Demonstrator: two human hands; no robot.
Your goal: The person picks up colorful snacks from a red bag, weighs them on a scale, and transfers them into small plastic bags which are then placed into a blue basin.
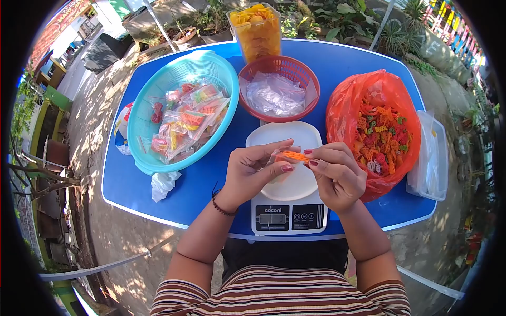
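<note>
Orange, seemingly ridged snack [294,156] and clear bag [281,176] are pinched snugly by left hand [249,169] and right hand [338,176].

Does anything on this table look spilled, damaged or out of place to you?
One small thing: a crumpled piece of plastic lies loose on the table by the near rim of the turquoise basket, outside any container. I see no spill or damage.

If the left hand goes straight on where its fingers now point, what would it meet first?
Beyond the small clear bag it holds, the left hand would likely meet the right hand first, though depth is unclear.
</note>
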